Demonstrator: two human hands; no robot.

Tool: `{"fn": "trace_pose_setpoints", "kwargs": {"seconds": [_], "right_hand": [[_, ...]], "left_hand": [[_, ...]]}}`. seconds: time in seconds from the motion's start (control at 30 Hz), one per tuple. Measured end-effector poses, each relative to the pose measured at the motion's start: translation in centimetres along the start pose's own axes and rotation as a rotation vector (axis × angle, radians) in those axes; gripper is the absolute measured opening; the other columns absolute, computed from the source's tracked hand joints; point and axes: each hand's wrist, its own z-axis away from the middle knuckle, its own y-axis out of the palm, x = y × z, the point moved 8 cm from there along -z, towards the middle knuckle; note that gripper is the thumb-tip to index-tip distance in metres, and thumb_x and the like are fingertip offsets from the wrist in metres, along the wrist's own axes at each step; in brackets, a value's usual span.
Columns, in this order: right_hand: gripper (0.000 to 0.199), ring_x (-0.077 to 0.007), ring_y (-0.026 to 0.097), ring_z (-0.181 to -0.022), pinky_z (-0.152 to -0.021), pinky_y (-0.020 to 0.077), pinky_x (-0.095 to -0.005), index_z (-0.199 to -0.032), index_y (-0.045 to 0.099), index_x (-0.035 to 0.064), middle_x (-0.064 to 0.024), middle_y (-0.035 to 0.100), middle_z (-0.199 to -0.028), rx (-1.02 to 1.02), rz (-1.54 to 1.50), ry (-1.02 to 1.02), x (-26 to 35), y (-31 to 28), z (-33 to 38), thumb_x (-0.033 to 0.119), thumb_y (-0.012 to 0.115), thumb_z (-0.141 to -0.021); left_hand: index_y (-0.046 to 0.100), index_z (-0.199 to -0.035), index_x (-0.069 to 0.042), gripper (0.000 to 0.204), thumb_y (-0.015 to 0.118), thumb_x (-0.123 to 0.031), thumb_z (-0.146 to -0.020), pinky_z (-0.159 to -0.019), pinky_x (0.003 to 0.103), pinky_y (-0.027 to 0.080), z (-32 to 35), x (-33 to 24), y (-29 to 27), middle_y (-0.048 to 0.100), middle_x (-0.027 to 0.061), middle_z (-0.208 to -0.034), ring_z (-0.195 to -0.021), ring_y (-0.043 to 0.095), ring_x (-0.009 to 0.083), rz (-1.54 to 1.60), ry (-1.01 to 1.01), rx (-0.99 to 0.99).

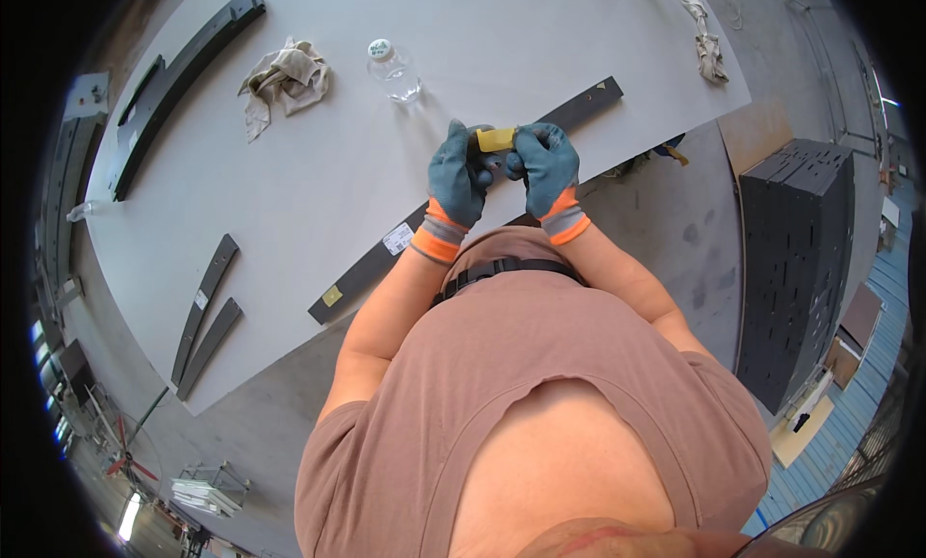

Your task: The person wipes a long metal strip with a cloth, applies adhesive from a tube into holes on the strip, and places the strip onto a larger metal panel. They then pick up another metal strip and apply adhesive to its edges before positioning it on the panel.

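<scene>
My gloved left hand and gloved right hand meet over the near edge of the table. Between their fingertips stretches a small yellow strip, which looks like paper or tape. Both hands pinch it, one at each end. Under my hands runs a long dark grey board, lying slantwise along the table's edge, its middle partly hidden by hands and body. A white label sits on the board, and a yellow patch marks its lower left end.
On the white table stand a clear bottle, a crumpled rag and another cloth. Dark curved pieces lie at far left; two shorter strips lie nearer. A tall stack of dark boards stands at right.
</scene>
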Motion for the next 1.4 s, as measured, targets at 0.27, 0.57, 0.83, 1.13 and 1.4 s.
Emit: {"fn": "trace_pose_setpoints", "kwargs": {"seconds": [0.27, 0.57, 0.83, 1.13, 1.4], "right_hand": [[0.017, -0.0127, 0.061, -0.062, -0.056, 0.0523, -0.0288, -0.101, 0.063, -0.0006, -0.007, 0.066, -0.079, -0.037, 0.066, 0.005, 0.0, -0.8, -0.9, 0.014, 0.071, -0.1], [0.017, -0.0133, 0.064, -0.065, -0.06, 0.0571, -0.03, -0.101, 0.063, 0.0004, -0.0068, 0.069, -0.086, -0.052, 0.109, -0.012, -0.7, -1.3, -2.1, 0.015, 0.072, -0.099], [0.011, -0.0125, 0.063, -0.066, -0.059, 0.0541, -0.0294, -0.099, 0.066, 0.0015, -0.007, 0.071, -0.087, -0.042, 0.061, -0.074, -0.7, -1.6, -3.1, 0.01, 0.073, -0.098], [0.017, -0.0232, 0.071, -0.066, -0.054, 0.0557, -0.0329, -0.1, 0.072, 0.0178, -0.0006, 0.077, -0.093, 0.305, 1.211, -1.28, 3.3, 4.6, 2.4, 0.016, 0.075, -0.084], [0.012, -0.0281, 0.075, -0.076, -0.061, 0.0583, -0.0348, -0.095, 0.073, 0.0119, -0.0068, 0.078, -0.095, 0.298, 1.012, -1.041, 3.5, 3.4, -0.5, 0.012, 0.077, -0.084]], "left_hand": [[0.065, -0.129, -0.002, 0.039, 0.055, -0.035, -0.111, -0.065, 0.023, 0.048, 0.6, -1.1, 1.3, 0.067, 0.0041, -0.106, -0.083, 0.061, 0.01, -0.012, -0.07, 0.05], [0.069, -0.124, 0.0, 0.031, 0.059, -0.025, -0.109, -0.07, 0.023, 0.053, 1.1, -0.9, 1.8, 0.071, 0.0055, -0.105, -0.087, 0.067, 0.0112, -0.251, -0.143, 0.154], [0.072, -0.106, 0.0, 0.027, 0.075, -0.026, -0.099, -0.053, 0.024, 0.049, 0.1, -0.6, -2.1, 0.071, 0.006, -0.087, -0.068, 0.066, 0.0119, -0.334, -0.088, -0.279], [0.07, -0.102, -0.001, 0.022, 0.068, -0.022, -0.103, -0.054, 0.026, 0.05, -0.1, 1.5, -0.6, 0.072, 0.0056, -0.095, -0.074, 0.066, 0.0107, -0.043, -0.012, -0.339], [0.072, -0.115, -0.004, 0.045, 0.054, -0.045, -0.109, -0.065, 0.024, 0.044, 0.1, 0.0, 1.0, 0.068, 0.0026, -0.099, -0.077, 0.057, 0.0108, -0.101, 0.01, 0.024]]}}
